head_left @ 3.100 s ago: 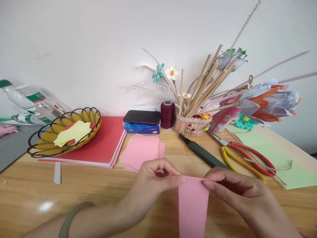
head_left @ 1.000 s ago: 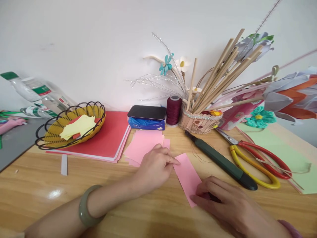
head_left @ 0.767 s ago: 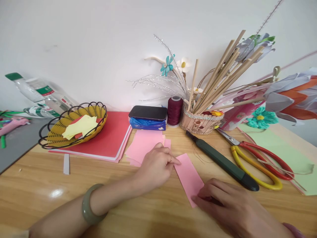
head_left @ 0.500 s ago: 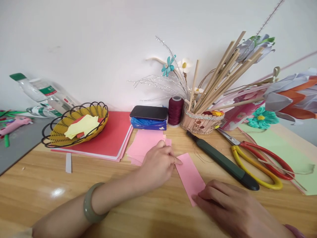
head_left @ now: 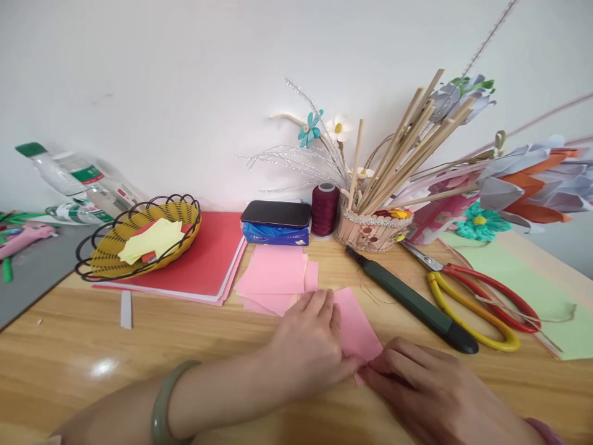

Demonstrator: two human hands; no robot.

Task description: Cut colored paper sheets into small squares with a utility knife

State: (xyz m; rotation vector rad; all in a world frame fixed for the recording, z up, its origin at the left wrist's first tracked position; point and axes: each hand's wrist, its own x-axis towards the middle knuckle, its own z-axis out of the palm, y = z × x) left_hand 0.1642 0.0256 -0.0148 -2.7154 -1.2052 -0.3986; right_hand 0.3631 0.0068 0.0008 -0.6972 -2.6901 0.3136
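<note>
A folded pink paper strip (head_left: 356,327) lies at a slant on the wooden table in the middle of the view. My left hand (head_left: 308,346) is over its left side, fingers bent together against the paper. The left thumb reaches across the near end and meets the right fingertips. My right hand (head_left: 426,377) pinches the strip's near right corner between thumb and curled fingers. Part of the strip is hidden beneath both hands. Just behind the left hand rests a stack of pink paper squares (head_left: 271,272).
Behind stand a phone (head_left: 275,214) on a blue packet, a maroon thread spool (head_left: 323,210) and a stick-filled holder (head_left: 370,232). A dark green tool (head_left: 417,303) and scissors (head_left: 486,296) lie right. A yellow basket (head_left: 104,253) rests on red paper (head_left: 215,247) at left.
My left hand has moved nearer along the strip, its thumb now at the right fingertips instead of its index finger on the far end. My right hand keeps its place. The view has shifted slightly.
</note>
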